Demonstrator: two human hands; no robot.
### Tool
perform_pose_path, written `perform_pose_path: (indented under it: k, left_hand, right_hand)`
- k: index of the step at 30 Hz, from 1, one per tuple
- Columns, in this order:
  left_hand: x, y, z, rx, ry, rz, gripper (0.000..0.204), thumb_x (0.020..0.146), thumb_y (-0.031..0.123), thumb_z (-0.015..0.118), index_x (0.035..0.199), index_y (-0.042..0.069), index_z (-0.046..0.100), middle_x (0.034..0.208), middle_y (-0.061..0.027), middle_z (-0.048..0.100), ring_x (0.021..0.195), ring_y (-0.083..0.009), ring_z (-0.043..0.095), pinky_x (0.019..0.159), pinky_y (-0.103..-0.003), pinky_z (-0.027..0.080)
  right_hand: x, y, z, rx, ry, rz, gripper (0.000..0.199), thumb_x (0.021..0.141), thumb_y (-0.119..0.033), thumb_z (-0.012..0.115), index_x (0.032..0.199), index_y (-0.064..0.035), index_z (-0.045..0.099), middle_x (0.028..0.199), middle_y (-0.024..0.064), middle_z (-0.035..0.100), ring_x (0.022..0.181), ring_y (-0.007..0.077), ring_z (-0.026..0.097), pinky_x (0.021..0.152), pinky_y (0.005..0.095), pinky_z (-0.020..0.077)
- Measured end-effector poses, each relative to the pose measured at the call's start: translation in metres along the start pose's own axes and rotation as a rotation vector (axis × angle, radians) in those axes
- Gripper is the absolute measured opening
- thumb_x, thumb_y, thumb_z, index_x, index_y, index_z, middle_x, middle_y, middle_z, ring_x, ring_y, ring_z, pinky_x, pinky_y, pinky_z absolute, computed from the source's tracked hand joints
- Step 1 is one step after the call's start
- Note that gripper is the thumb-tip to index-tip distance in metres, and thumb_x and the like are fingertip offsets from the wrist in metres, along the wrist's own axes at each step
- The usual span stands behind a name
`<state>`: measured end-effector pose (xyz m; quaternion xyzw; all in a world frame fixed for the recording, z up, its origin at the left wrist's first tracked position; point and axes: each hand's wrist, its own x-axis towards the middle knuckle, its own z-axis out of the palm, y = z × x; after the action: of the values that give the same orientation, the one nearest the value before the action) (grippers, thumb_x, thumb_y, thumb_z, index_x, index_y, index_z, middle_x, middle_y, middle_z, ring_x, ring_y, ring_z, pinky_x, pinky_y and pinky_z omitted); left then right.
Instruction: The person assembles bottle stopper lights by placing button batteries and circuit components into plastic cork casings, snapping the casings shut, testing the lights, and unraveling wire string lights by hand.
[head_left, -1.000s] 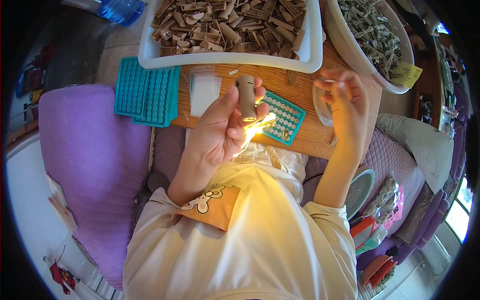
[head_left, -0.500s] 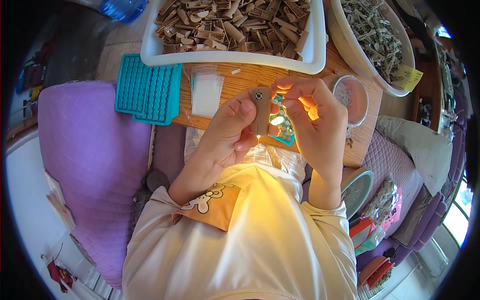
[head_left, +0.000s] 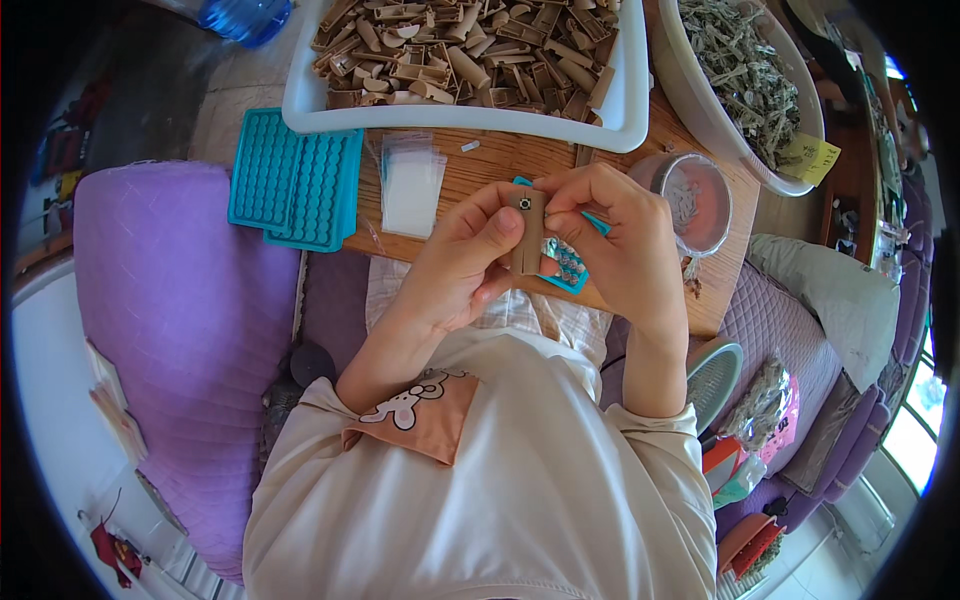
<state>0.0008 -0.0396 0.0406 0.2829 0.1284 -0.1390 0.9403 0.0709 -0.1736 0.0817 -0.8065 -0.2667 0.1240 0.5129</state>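
Note:
My left hand [head_left: 465,245] grips a tan plastic casing [head_left: 525,242], held upright between thumb and fingers. Near its top sits a small square push-button switch [head_left: 525,203]. Thumb and forefinger of my right hand [head_left: 635,235] are pinched together at the casing's upper right edge. Whatever lies between those fingertips is too small or hidden to make out. Partly covered by my hands, a small teal tray [head_left: 570,268] with small round silvery pieces lies on the wooden table [head_left: 520,155].
A white bin [head_left: 470,118] of tan casings stands at the back. To its right are a tub [head_left: 690,95] of tangled strip-like parts and a clear round container [head_left: 722,235] with small white pieces. Stacked teal trays [head_left: 300,180] and clear plastic bags [head_left: 412,185] lie at left.
The bright yellow light that shone by the casing onto my fingers and shirt is out. My right hand has moved left and slightly down, its fingertips now against the casing's edge.

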Motion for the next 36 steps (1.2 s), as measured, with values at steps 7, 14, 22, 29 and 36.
perform_pose_path:
  k: [7, 14, 22, 29, 36]
  left_hand:
    - [0.001, -0.003, -0.003, 0.079, -0.05, -0.015, 0.025, 0.085, 0.027, 0.046, 0.097, 0.004, 0.043, 0.08, -0.0052, 0.056, 0.058, -0.0099, 0.059, 0.029, -0.012, 0.026]
    - [0.0, -0.009, -0.008, 0.002, -0.092, -0.03, 0.025, 0.086, 0.026, 0.045, 0.099, 0.004, 0.043, 0.086, -0.0059, 0.055, 0.062, -0.0123, 0.06, 0.029, -0.011, 0.027]
    - [0.002, 0.005, 0.01, -0.031, -0.124, -0.042, 0.031, 0.085, 0.03, 0.044, 0.1, 0.003, 0.043, 0.087, -0.0078, 0.057, 0.062, -0.0096, 0.059, 0.03, -0.011, 0.029]
    - [0.003, 0.007, 0.014, -0.049, -0.133, -0.022, 0.03, 0.085, 0.03, 0.043, 0.098, 0.003, 0.043, 0.086, -0.007, 0.057, 0.063, -0.0095, 0.059, 0.03, -0.011, 0.03]
    - [0.003, 0.008, 0.009, 0.028, -0.127, -0.013, 0.027, 0.086, 0.029, 0.044, 0.097, 0.004, 0.043, 0.085, -0.0058, 0.056, 0.063, -0.0091, 0.059, 0.029, -0.012, 0.029]
  right_hand:
    - [-0.002, 0.008, -0.004, 0.119, -0.076, 0.113, 0.009, 0.067, 0.0, 0.06, 0.073, 0.0022, 0.054, 0.077, 0.0113, 0.06, 0.071, 0.0195, 0.059, 0.061, 0.0275, 0.0457]
    - [-0.008, 0.015, -0.004, 0.171, -0.102, 0.175, 0.009, 0.068, 0.001, 0.06, 0.075, 0.0022, 0.055, 0.08, 0.0101, 0.06, 0.069, 0.015, 0.057, 0.064, 0.0256, 0.0458]
    - [-0.007, 0.009, -0.004, 0.365, 0.085, 0.081, 0.007, 0.071, 0.005, 0.055, 0.078, 0.0019, 0.053, 0.081, 0.0108, 0.06, 0.071, 0.0116, 0.057, 0.063, 0.0238, 0.046]
    - [-0.01, 0.002, 0.0, 0.175, 0.158, -0.028, 0.004, 0.073, 0.003, 0.054, 0.076, 0.001, 0.052, 0.078, 0.0095, 0.06, 0.063, 0.0146, 0.058, 0.057, 0.0238, 0.0457]
    - [-0.006, 0.011, -0.005, 0.146, 0.087, -0.048, 0.008, 0.069, 0.004, 0.056, 0.076, 0.0006, 0.053, 0.076, 0.0104, 0.06, 0.062, 0.017, 0.058, 0.057, 0.0237, 0.0459]
